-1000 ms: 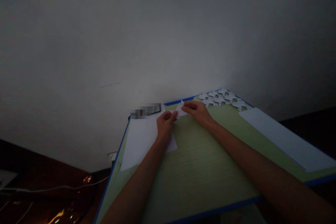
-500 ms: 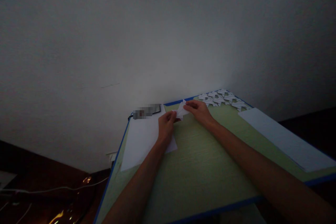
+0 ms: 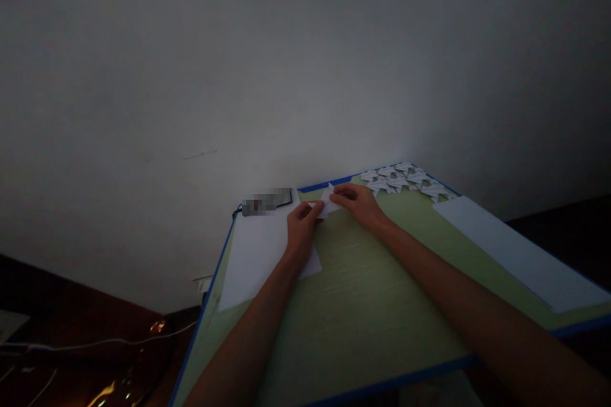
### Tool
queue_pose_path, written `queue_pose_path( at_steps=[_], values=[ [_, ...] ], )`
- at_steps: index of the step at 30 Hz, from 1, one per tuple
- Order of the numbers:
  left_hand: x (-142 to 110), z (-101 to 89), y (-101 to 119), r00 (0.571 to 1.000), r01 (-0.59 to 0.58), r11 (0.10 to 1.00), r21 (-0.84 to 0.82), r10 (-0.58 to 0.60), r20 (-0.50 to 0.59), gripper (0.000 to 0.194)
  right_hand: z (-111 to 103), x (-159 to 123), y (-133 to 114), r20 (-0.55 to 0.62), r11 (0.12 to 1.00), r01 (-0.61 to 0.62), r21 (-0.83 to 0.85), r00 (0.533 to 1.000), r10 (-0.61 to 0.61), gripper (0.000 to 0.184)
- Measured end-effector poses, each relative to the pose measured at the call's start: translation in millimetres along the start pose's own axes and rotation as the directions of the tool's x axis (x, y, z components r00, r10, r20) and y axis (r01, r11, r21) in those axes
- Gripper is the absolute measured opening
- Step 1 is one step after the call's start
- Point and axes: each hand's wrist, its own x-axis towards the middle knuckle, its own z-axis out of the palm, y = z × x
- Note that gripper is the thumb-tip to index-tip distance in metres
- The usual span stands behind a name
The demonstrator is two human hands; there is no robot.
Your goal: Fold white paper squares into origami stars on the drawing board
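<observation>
A small piece of folded white paper [image 3: 327,205] is held between my two hands, above the far part of the green table. My left hand [image 3: 301,221] pinches its left side with thumb and fingers. On the other side, the fingertips of my right hand [image 3: 358,201] grip its upper right part. One pointed tip of the paper stands up between the hands; its lower folds are partly covered by my fingers. Under and beside my left wrist lies a large white sheet [image 3: 258,254].
Several folded paper shapes [image 3: 398,182] sit at the table's far right corner. Long white paper [image 3: 515,248] lies along the right edge. A dark-framed device [image 3: 285,197], partly blurred out, rests at the back left. The blue-edged green table [image 3: 372,324] meets a pale wall [image 3: 305,76].
My right hand has shifted slightly left, nearer my left hand. The folded paper has tilted a little and sits lower, with both hands still pinching it.
</observation>
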Motion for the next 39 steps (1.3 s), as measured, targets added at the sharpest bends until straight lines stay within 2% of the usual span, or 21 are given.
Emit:
queue_pose_path(
  at_steps=[7, 14, 19, 22, 25, 27, 29, 33, 39],
  values=[
    [4, -4.6, -4, 0.999, -0.026, 0.997, 0.070, 0.028, -0.023, 0.028, 1, -2, -3, 0.070, 0.997, 0.037, -0.069, 0.997, -0.032, 0.029],
    [5, -3.5, -5, 1.000, 0.003, 1.000, -0.016, -0.003, 0.009, 0.027, 1, -2, -2, 0.045, 0.996, 0.046, -0.079, 0.998, -0.043, 0.027],
    [5, -4.3, -6, 0.998, -0.040, 0.999, 0.029, 0.039, 0.041, 0.027, 1, -2, -2, 0.056, 0.995, 0.051, -0.081, 0.997, -0.047, 0.026],
    [6, -4.4, -5, 1.000, -0.008, 1.000, 0.015, 0.008, 0.031, 0.030, 0, 0, -3, 0.009, 0.998, 0.039, -0.054, 0.999, -0.039, 0.027],
    [6, -4.5, -3, 1.000, 0.016, 0.999, -0.044, -0.017, -0.015, 0.035, -4, 2, -4, -0.103, 0.999, 0.045, -0.008, 0.994, -0.045, 0.028],
    [6, -4.7, -2, 0.999, -0.022, 0.998, -0.059, 0.020, -0.036, 0.037, -6, 3, -5, -0.180, 0.999, 0.039, 0.015, 0.983, -0.036, 0.028],
    [4, -4.8, -1, 0.994, -0.110, 0.994, -0.014, 0.110, -0.013, 0.037, -8, 3, -6, -0.228, 1.000, 0.018, 0.023, 0.974, -0.012, 0.028],
    [-1, -3.2, 3, 0.962, -0.271, 0.948, 0.167, 0.264, 0.061, 0.026, -7, 3, -6, -0.234, 0.999, -0.016, 0.037, 0.972, 0.024, 0.029],
    [-4, -0.9, 6, 0.952, -0.303, 0.921, 0.243, 0.307, 0.026, 0.013, -5, 3, -4, -0.230, 0.997, -0.072, 0.031, 0.970, 0.077, 0.030]
  ],
)
